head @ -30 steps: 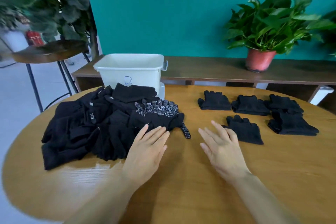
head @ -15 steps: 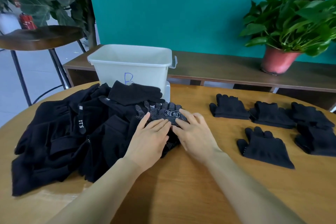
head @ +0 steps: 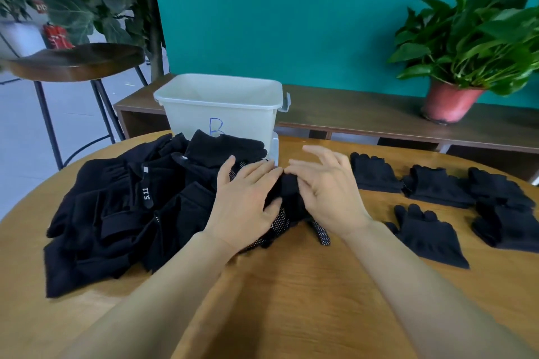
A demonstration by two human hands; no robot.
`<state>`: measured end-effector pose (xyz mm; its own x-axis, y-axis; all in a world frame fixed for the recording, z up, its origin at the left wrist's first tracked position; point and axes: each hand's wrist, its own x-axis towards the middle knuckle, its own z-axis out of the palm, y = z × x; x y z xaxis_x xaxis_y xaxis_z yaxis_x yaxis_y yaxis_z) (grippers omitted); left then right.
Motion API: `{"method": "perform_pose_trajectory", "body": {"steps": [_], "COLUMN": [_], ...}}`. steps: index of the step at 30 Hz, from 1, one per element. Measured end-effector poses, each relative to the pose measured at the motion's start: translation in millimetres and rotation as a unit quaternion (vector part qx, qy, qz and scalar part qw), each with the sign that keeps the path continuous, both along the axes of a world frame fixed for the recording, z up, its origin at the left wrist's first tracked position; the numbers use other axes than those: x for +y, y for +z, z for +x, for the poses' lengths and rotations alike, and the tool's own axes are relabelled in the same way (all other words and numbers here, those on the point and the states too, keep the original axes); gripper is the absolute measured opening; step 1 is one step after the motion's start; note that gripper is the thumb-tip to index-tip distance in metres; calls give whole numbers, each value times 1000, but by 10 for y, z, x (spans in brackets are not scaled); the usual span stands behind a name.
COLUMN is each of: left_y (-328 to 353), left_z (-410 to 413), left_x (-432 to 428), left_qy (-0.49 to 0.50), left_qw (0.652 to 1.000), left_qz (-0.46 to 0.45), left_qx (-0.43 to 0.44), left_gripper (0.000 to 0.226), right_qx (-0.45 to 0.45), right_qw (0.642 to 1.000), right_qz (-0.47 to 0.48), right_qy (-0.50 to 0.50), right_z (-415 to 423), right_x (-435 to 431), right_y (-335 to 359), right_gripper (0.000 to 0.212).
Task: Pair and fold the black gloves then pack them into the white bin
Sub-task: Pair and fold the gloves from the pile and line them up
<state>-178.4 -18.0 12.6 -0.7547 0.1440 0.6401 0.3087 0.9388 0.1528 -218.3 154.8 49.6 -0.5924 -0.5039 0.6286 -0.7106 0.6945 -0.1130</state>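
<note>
Dotted glove [head: 281, 223] now bunched under left hand [head: 245, 201], pile [head: 122, 213] fronting white bin [head: 221, 114]

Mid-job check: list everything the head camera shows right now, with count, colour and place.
white bin: one, white, blue B on front, behind the pile
glove pile: one heap, black, table left
dotted glove: one, black with white dots, table centre
folded glove stacks: five, black, table right
table: one, light wood, foreground
potted plant: one, green in red pot, far right
stool: one, dark wood, far left
left grip: bare hand, flat on dotted glove
right grip: bare hand, on dotted glove, hold unclear
</note>
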Motion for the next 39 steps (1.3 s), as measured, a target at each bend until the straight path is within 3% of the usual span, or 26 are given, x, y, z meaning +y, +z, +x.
{"method": "perform_pose_trajectory", "body": {"steps": [6,8,11,13,16,17,25,28,35,39], "left_y": [524,670,866,935,991,1001,1082,1048,863,1029], "left_z": [349,539,836,1015,1223,1275,1541,1501,1070,699], "left_x": [75,145,294,391,487,512,718,788,970,1100], "left_qy": [3,-33,-90,-109,-132,-136,-141,-138,-122,-131], "left_qw": [999,992,943,921,897,894,895,895,889,883], "left_qz": [40,115,291,327,345,343,312,308,322,360], "left_qx": [10,-32,-136,-183,-245,-256,-286,-292,-303,-273], "left_gripper": [21,15,14,34,47,50,49,46,32,23], "right_qx": [-132,-161,-299,-356,-378,-378,-401,-412,-423,-403], "right_qw": [989,982,930,895,879,877,858,851,848,850], "right_qz": [-61,-86,-214,-267,-289,-294,-321,-326,-311,-328], "right_qy": [-43,-37,13,33,24,21,8,-4,-70,-83], "right_z": [421,629,1006,1248,1495,1510,1676,1642,1256,917], "right_x": [250,345,492,590,734,776,1033,1112,1231,1256], "right_y": [503,593,704,767,798,781,733,660,525,674], "right_gripper": [21,17,14,21,57,60,48,53,50,37]}}
